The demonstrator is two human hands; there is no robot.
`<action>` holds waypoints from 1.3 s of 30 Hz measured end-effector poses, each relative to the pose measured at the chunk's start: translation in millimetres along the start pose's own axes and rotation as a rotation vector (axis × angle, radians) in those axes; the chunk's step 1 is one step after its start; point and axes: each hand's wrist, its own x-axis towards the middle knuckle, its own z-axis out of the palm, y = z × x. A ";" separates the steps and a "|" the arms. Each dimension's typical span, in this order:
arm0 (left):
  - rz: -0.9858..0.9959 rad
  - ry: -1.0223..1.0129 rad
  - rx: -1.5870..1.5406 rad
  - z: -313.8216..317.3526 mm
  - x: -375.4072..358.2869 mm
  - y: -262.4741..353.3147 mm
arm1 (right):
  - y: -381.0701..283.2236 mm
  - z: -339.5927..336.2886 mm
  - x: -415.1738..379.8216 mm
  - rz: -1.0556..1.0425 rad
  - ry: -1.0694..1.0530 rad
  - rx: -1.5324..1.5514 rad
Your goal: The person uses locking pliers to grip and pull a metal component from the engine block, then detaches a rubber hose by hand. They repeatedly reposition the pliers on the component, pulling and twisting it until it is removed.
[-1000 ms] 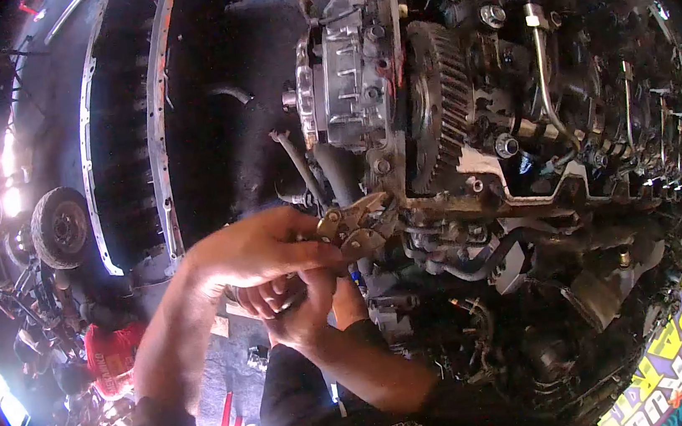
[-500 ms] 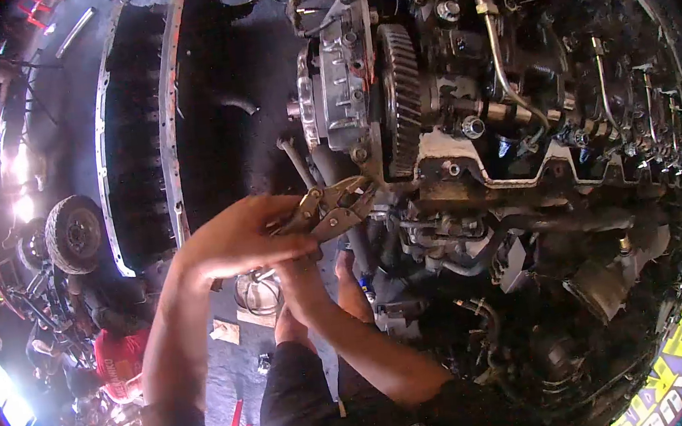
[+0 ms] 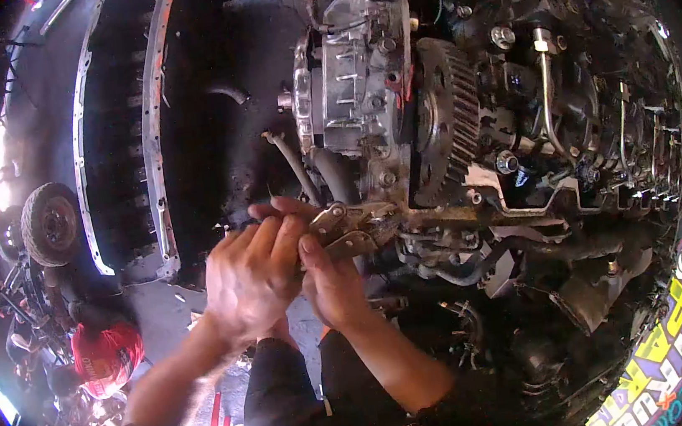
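A pair of metal locking pliers points to the right, its jaws at the lower corner of the engine's front cover. What the jaws grip, if anything, I cannot make out. My left hand is closed around the handles, knuckles upward. Just beside it, my right hand holds the pliers from below, its thumb lying along the handle; its other fingers are mostly hidden. Above and right of the jaws is a large toothed gear on the open engine.
Metal fuel lines cross the engine on the right. A hose hangs left of the front cover. A long metal frame stands further left. A person in a red shirt and a tyre are at far left.
My left hand has turned, and its fingers now wrap the handles with the knuckles up. My right hand has come up into view at the pliers. The camera view has shifted slightly.
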 end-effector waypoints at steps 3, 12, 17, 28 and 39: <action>0.104 -0.044 -0.054 -2.1 10.8 -20.1 | 9.8 14.6 18.3 -0.071 -0.055 0.163; 0.498 -0.263 0.233 -39.9 96.3 -50.8 | 8.9 24.1 65.7 -0.124 0.008 0.043; 0.255 -0.258 0.043 -31.8 50.9 -40.4 | 13.4 27.8 43.8 -0.133 0.049 -0.057; 0.122 -0.465 -0.161 -55.1 31.8 -59.6 | 53.3 45.4 0.9 0.070 0.492 -0.343; 0.395 -0.199 0.024 -56.6 -1.0 -94.8 | 53.6 47.0 -28.5 -0.042 0.380 -0.121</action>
